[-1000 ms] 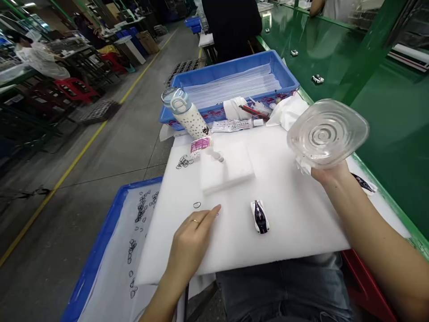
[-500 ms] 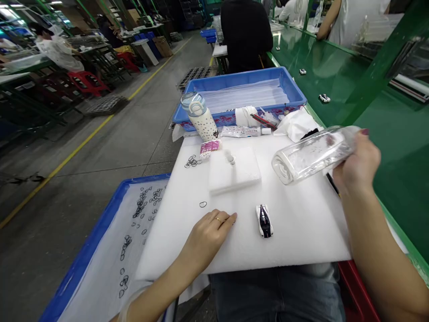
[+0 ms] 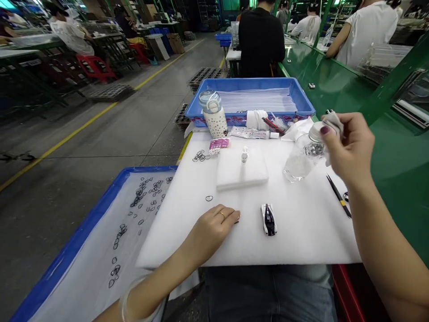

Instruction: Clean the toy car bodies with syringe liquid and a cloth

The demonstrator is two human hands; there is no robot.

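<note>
My left hand [image 3: 216, 226] rests on the white foam board [image 3: 244, 250], its fingers pressed together. Something small and dark shows at its fingertips, too little to name. Just right of it stands a white toy car [image 3: 269, 220] with a black top, and a thin black ring [image 3: 209, 198] lies beyond it. Up at the right, my right hand [image 3: 351, 145] pinches a crumpled white cloth [image 3: 332, 121]. Its thumb is close against the white cap of a clear bottle [image 3: 296, 163], whose base is at the board; whether the fingers also grip the cap I cannot tell.
A small foam block [image 3: 241, 172] bears a tiny clear vial. Behind are a dotted drinking bottle [image 3: 215, 120], a tube [image 3: 253, 133] and a blue tray [image 3: 250, 82]. Black tweezers [image 3: 338, 197] lie at right. A green belt [image 3: 398, 179] runs alongside; black rings lie at left.
The clear bottle has gone from lying nearly level in my right hand to upright with its base down. My right hand has risen and turned. My left hand has hardly moved.
</note>
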